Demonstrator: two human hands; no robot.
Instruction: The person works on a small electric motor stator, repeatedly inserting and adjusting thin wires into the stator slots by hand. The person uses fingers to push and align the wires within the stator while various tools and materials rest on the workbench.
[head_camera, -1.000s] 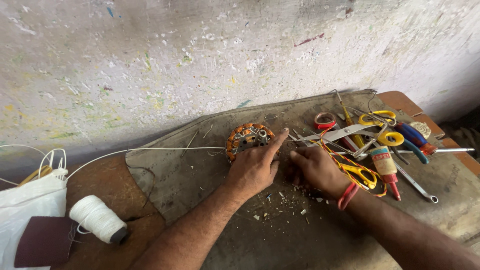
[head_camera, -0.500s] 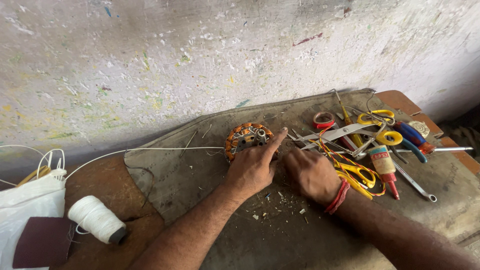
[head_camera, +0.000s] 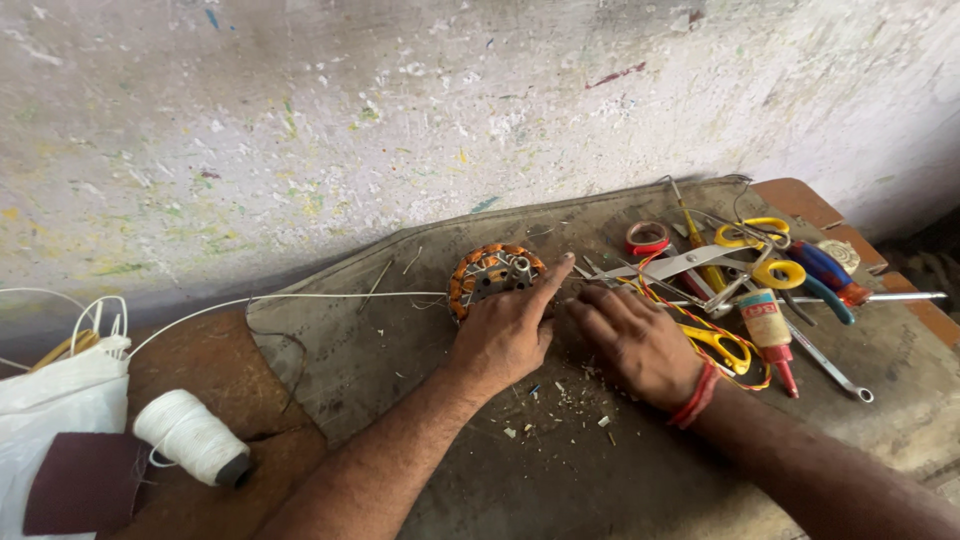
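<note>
Nearest, grey cloth mat (head_camera: 560, 480) covers the worktable, with small pale wood or insulation chips (head_camera: 560, 395) scattered between the two forearms. Left edge: white thread spool (head_camera: 190, 437) lying on bare brown wood, next to a dark red flat piece (head_camera: 85, 483) and a white bag (head_camera: 50, 400).

Left hand (head_camera: 500, 335) lies palm down on the mat, fingers loosely curled, index finger stretched out and touching the rim of the orange-wound coil ring (head_camera: 492, 275); not gripping anything. Ring sits flat on the mat just beyond the knuckles, near the wall, metal hub in its centre. Thin white cord (head_camera: 330, 296) runs from the ring leftward across the mat toward the bag.

Right hand (head_camera: 635, 340) palm down just beside the left one, fingers bent onto the mat, red band at wrist; cannot tell if it pinches anything under the fingertips.

Right of it, tool pile: yellow-handled scissors (head_camera: 725, 345), red and yellow wires, small glue tube with red cap (head_camera: 768, 325), spanner (head_camera: 835, 370), blue-handled screwdriver (head_camera: 835, 275), metal shears with yellow loops (head_camera: 740, 250), red tape roll (head_camera: 647, 238).

Farthest, paint-flecked whitish wall (head_camera: 400, 120).
</note>
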